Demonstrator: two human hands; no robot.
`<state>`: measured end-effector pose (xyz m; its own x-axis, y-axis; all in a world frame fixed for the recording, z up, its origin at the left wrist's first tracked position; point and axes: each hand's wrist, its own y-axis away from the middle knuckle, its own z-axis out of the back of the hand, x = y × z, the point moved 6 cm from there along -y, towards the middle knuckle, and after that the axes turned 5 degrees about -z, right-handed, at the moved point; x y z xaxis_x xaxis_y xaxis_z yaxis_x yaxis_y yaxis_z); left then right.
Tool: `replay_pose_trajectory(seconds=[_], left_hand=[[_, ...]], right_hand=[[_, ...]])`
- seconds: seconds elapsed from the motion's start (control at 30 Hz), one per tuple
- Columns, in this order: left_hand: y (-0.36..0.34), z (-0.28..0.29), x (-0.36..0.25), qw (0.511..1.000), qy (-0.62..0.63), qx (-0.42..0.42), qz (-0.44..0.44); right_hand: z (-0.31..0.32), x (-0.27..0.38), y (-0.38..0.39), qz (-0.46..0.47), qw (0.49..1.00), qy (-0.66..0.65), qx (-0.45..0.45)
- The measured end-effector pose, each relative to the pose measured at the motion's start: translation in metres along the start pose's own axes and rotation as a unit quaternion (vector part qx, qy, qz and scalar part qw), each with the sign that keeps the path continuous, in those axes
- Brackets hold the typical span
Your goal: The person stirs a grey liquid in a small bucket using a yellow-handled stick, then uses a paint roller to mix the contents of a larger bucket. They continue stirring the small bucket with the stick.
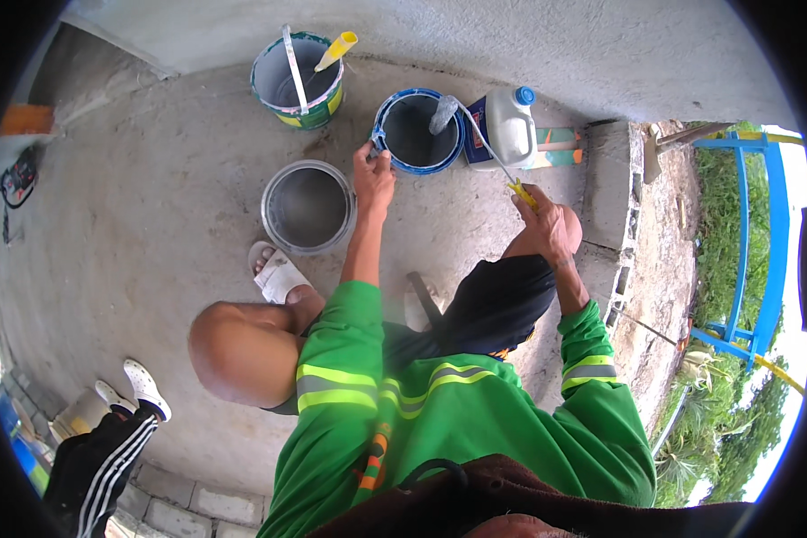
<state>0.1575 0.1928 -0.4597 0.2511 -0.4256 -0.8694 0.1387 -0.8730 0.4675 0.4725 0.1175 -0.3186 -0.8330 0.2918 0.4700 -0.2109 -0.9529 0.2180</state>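
My right hand (544, 222) is closed round the yellow handle of a small paint roller (482, 134). Its thin bent rod reaches left, and its grey, wet-looking head is over the inside of a blue-rimmed bucket (457, 152). Dark grey liquid shows in that bucket. At the bucket's near left edge, my left hand (374, 177) grips the rim with fingers and thumb. Just below and left of it stands a grey-white bucket (267, 224) with grey material inside; my left wrist is close to its right side.
A green bucket (325, 111) with a white handle and a yellow tool stands far left of the blue one. A white jug (511, 125) with a blue cap is at its right. Concrete blocks (608, 179) edge the right side. Another person's legs (103, 457) are lower left.
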Motion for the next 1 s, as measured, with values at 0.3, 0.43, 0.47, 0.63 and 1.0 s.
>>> replay_pose_trajectory(seconds=[0.3,0.43,0.47,0.63,1.0], left_hand=[[-0.001,0.002,-0.001,1.000,-0.005,0.006,0.001],[0.002,0.002,-0.005,0.999,-0.001,-0.033,-0.007],[0.003,0.001,-0.006,0.999,0.002,-0.051,-0.011],[0.001,0.002,-0.001,1.000,-0.005,0.007,0.002],[-0.002,0.004,0.002,1.000,0.011,0.005,0.008]], right_hand=[[0.028,0.032,0.017,-0.049,0.998,-0.028,-0.001],[-0.013,0.023,0.031,-0.072,0.991,-0.109,0.040],[-0.023,0.028,0.033,-0.094,0.988,-0.110,0.053],[-0.047,0.035,0.032,-0.111,0.990,-0.092,-0.006],[-0.003,0.054,0.035,-0.122,0.979,-0.156,-0.047]])
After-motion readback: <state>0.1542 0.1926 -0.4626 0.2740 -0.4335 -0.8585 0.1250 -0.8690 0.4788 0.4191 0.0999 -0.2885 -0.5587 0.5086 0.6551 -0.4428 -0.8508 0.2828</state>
